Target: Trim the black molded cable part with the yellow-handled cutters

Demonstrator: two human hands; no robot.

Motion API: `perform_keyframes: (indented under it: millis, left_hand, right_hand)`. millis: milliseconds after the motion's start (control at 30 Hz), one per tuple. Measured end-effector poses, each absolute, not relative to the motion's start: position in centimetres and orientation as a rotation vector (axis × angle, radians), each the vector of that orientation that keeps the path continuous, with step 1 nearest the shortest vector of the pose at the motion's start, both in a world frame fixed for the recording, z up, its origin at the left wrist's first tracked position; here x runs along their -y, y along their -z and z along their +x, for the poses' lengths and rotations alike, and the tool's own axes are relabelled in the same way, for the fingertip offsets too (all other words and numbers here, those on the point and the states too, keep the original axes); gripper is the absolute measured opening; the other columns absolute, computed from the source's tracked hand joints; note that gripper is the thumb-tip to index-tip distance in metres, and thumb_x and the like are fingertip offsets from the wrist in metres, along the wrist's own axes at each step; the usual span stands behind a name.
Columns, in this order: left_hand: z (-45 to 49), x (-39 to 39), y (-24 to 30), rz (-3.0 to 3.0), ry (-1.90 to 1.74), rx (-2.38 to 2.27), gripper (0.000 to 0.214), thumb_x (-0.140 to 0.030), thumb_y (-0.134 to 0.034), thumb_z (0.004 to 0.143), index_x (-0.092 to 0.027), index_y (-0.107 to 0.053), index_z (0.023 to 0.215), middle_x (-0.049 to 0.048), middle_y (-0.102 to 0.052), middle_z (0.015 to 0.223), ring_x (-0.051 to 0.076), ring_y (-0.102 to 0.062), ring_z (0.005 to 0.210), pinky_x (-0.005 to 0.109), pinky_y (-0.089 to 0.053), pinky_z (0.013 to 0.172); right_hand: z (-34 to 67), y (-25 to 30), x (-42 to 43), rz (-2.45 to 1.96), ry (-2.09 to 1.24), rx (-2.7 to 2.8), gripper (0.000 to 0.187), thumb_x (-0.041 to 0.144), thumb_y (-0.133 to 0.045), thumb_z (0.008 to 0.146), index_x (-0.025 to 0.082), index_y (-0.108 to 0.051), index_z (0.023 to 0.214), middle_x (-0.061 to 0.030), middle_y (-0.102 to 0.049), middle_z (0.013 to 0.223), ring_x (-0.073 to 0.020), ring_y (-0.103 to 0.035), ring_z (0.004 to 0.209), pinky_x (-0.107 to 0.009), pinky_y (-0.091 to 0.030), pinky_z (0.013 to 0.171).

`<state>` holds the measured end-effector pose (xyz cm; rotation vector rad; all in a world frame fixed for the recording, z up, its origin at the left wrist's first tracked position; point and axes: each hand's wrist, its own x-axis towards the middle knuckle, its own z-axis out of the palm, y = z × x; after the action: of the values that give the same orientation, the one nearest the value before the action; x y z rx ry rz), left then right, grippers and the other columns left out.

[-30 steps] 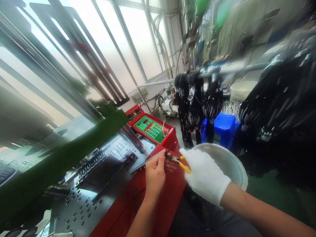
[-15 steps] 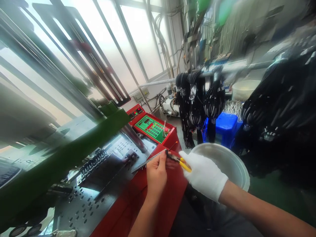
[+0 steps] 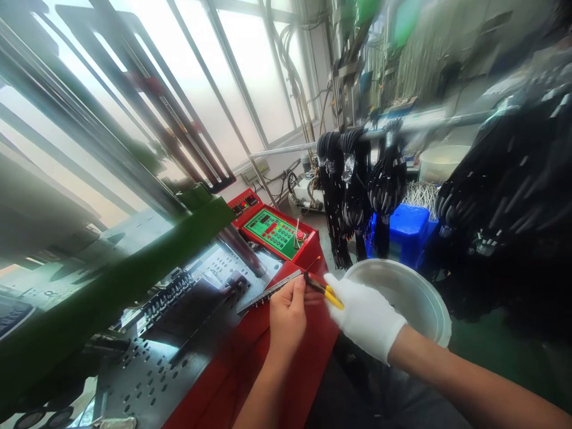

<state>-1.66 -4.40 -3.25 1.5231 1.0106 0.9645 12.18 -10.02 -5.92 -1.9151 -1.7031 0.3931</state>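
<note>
My bare left hand [image 3: 286, 314] pinches the near end of a long thin metal strip [image 3: 267, 291] that lies across the red machine edge [image 3: 286, 363]. My right hand [image 3: 364, 316], in a white glove, grips yellow-handled pliers [image 3: 322, 288]. The pliers' dark jaws point left and meet the strip right at my left fingertips. A thin red-tipped rod [image 3: 313, 263] sticks up just behind the jaws.
A green control panel [image 3: 273, 230] with a red button sits behind the hands. A white bucket [image 3: 431, 296] stands to the right, under my right wrist. Black cable bundles [image 3: 357, 185] hang from a rail; a blue crate [image 3: 409, 229] is below. A perforated metal plate [image 3: 156, 363] lies at left.
My right hand with the pliers has drawn slightly left and closer to my left fingers. The left hand shifted a little right along the strip.
</note>
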Motion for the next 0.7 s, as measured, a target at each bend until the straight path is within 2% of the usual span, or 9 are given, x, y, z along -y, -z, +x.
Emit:
perform_keyframes:
  millis: [67, 133, 200, 267, 333, 400, 533, 600, 700]
  left_hand:
    - [-1.6, 4.6, 3.5, 1.555, -1.01, -1.019, 0.03, -0.039, -0.052, 0.089, -0.015, -0.069, 0.095, 0.0055, -0.073, 0.082, 0.023, -0.069, 0.073, 0.03, -0.056, 0.063]
    - [-1.6, 4.7, 3.6, 1.537, -1.032, -1.004, 0.03, -0.039, -0.052, 0.09, -0.015, -0.068, 0.099, 0.006, -0.073, 0.084, 0.023, -0.069, 0.074, 0.031, -0.056, 0.066]
    - [-1.6, 4.8, 3.7, 1.478, -1.032, -0.952, 0.032, -0.038, -0.051, 0.091, -0.013, -0.066, 0.103, 0.0083, -0.072, 0.086, 0.023, -0.069, 0.076, 0.032, -0.056, 0.067]
    - [-1.6, 4.7, 3.7, 1.424, -1.007, -0.885, 0.034, -0.038, -0.05, 0.091, -0.011, -0.064, 0.106, 0.0109, -0.072, 0.087, 0.024, -0.069, 0.077, 0.034, -0.056, 0.067]
    - [-1.7, 4.6, 3.6, 1.38, -0.973, -0.845, 0.035, -0.038, -0.051, 0.091, -0.009, -0.063, 0.107, 0.0124, -0.072, 0.087, 0.023, -0.069, 0.075, 0.034, -0.056, 0.066]
    - [-1.8, 4.4, 3.4, 1.337, -0.962, -0.83, 0.035, -0.038, -0.051, 0.091, -0.008, -0.063, 0.105, 0.0129, -0.072, 0.085, 0.023, -0.069, 0.072, 0.033, -0.056, 0.064]
    - [-2.1, 4.2, 3.0, 1.325, -0.983, -0.818, 0.035, -0.038, -0.052, 0.091, -0.008, -0.064, 0.103, 0.0129, -0.072, 0.083, 0.021, -0.069, 0.069, 0.031, -0.055, 0.062]
    - [-2.2, 4.3, 2.8, 1.324, -0.98, -0.801, 0.034, -0.037, -0.052, 0.091, -0.008, -0.064, 0.103, 0.0124, -0.072, 0.083, 0.02, -0.069, 0.067, 0.03, -0.054, 0.062]
    - [-2.2, 4.5, 2.6, 1.283, -0.952, -0.767, 0.035, -0.038, -0.053, 0.09, -0.009, -0.065, 0.103, 0.0121, -0.072, 0.081, 0.02, -0.068, 0.064, 0.03, -0.052, 0.059]
  right_hand:
    - [12.1, 5.9, 9.9, -1.77, -0.585, 1.604, 0.038, 0.029, -0.046, 0.087, 0.018, -0.058, 0.121, -0.009, -0.068, 0.094, -0.0198, -0.064, 0.078, -0.029, -0.046, 0.068]
    - [12.3, 5.7, 9.6, -1.569, -0.899, 1.494, 0.029, 0.032, -0.043, 0.088, 0.016, -0.065, 0.095, -0.0062, -0.067, 0.078, -0.017, -0.062, 0.064, -0.027, -0.046, 0.06]
    - [12.9, 5.4, 9.2, -1.376, -1.273, 1.314, 0.037, 0.04, -0.039, 0.089, 0.015, -0.061, 0.073, -0.0029, -0.06, 0.056, -0.0147, -0.054, 0.047, -0.026, -0.042, 0.048]
    - [13.6, 5.2, 8.9, -1.22, -1.521, 1.103, 0.044, 0.047, -0.039, 0.089, 0.014, -0.056, 0.064, -0.0008, -0.052, 0.045, -0.0134, -0.048, 0.037, -0.025, -0.039, 0.042]
    - [14.0, 5.2, 8.9, -1.096, -1.566, 0.978, 0.043, 0.049, -0.046, 0.085, 0.013, -0.057, 0.066, -0.0004, -0.053, 0.046, -0.013, -0.049, 0.038, -0.026, -0.041, 0.043]
    - [14.2, 5.2, 9.2, -0.995, -1.471, 0.866, 0.036, 0.047, -0.054, 0.082, 0.012, -0.062, 0.082, -0.0007, -0.058, 0.057, -0.0125, -0.052, 0.044, -0.026, -0.044, 0.047]
    - [14.5, 4.9, 10.1, -0.878, -1.24, 0.494, 0.046, 0.041, -0.054, 0.081, 0.016, -0.052, 0.119, -0.0077, -0.063, 0.097, -0.0166, -0.062, 0.071, -0.032, -0.052, 0.066]
    - [14.4, 4.7, 10.3, -0.984, -1.183, 0.532, 0.046, 0.036, -0.056, 0.078, 0.016, -0.051, 0.119, -0.0098, -0.061, 0.105, -0.0188, -0.062, 0.079, -0.035, -0.052, 0.072]
    - [13.9, 4.6, 10.4, -1.209, -1.051, 0.851, 0.036, 0.031, -0.059, 0.076, 0.017, -0.057, 0.109, -0.0064, -0.063, 0.098, -0.0181, -0.06, 0.079, -0.034, -0.05, 0.074]
